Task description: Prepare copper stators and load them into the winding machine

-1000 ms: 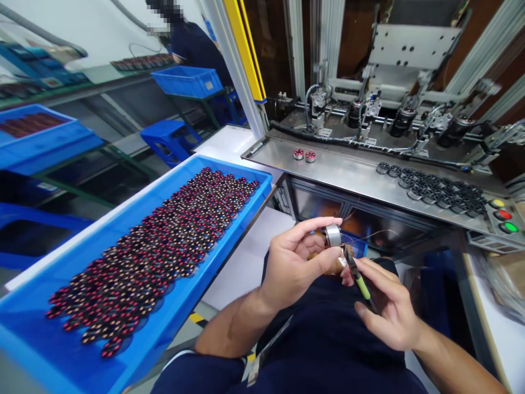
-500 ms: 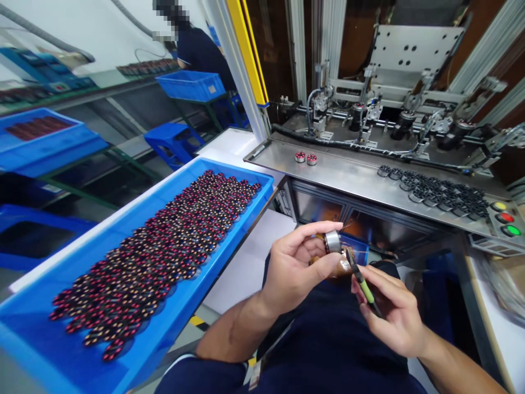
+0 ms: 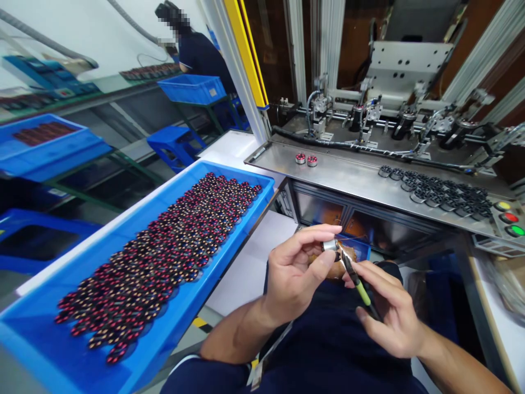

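- Left hand (image 3: 293, 273) is clamped on a small silver part (image 3: 330, 245), held near, over the lap.
- Right hand (image 3: 385, 312) is closed round the cutters (image 3: 355, 276), their tip touching the part.
- The tray (image 3: 197, 298) at left is full of red coils (image 3: 164, 257). Two more lie on the far desk (image 3: 353, 175), and a heap of dark cores (image 3: 443, 191) at right looks untouched.

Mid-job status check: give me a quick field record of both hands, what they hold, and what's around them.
left hand: left hand pinches a small silver part
right hand: right hand grips a green-handled tool, tip at the part
tray: blue tray at left, full of red wound coils
shelf: metal shelf carries two red wound pieces and a row of dark cores
background: another person at a far bench
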`<action>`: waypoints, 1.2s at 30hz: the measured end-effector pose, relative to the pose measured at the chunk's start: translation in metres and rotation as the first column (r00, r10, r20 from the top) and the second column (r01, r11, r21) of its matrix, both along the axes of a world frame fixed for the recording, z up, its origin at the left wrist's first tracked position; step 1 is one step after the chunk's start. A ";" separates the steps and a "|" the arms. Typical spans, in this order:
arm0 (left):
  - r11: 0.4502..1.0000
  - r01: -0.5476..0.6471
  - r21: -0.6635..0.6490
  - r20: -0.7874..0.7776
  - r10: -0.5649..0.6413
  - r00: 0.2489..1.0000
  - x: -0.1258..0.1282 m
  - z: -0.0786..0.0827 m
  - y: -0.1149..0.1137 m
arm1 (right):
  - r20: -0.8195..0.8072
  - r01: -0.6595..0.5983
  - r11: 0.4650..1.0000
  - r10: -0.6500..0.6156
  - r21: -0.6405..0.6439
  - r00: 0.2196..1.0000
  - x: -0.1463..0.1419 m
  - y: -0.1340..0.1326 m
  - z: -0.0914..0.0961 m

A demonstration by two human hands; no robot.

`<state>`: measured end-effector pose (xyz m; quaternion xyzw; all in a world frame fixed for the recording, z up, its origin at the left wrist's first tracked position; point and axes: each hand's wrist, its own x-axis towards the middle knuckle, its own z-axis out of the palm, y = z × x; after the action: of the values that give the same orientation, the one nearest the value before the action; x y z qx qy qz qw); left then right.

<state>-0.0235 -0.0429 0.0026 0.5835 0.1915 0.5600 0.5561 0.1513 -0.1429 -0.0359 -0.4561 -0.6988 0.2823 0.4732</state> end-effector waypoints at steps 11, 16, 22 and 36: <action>0.998 -0.001 0.060 -0.051 0.004 0.999 -0.004 -0.002 -0.002 | 0.026 0.034 0.997 -0.036 0.068 0.999 0.000 0.002 0.002; 0.994 -0.012 0.113 -0.049 0.018 0.999 -0.004 -0.003 -0.001 | 0.070 0.095 0.994 -0.099 0.062 0.993 0.005 0.001 0.001; 0.975 -0.040 0.219 -0.097 0.062 0.993 -0.006 -0.004 -0.003 | 0.068 0.043 0.997 -0.048 0.066 0.997 0.004 0.000 0.006; 0.957 -0.052 0.286 -0.127 0.092 0.988 -0.009 -0.004 -0.003 | 0.018 -0.007 1.000 0.007 0.011 1.000 0.003 -0.003 0.008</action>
<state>-0.0323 -0.0455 -0.0013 0.6869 0.1690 0.5596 0.4318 0.1544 -0.1458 -0.0280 -0.4535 -0.7062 0.2759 0.4685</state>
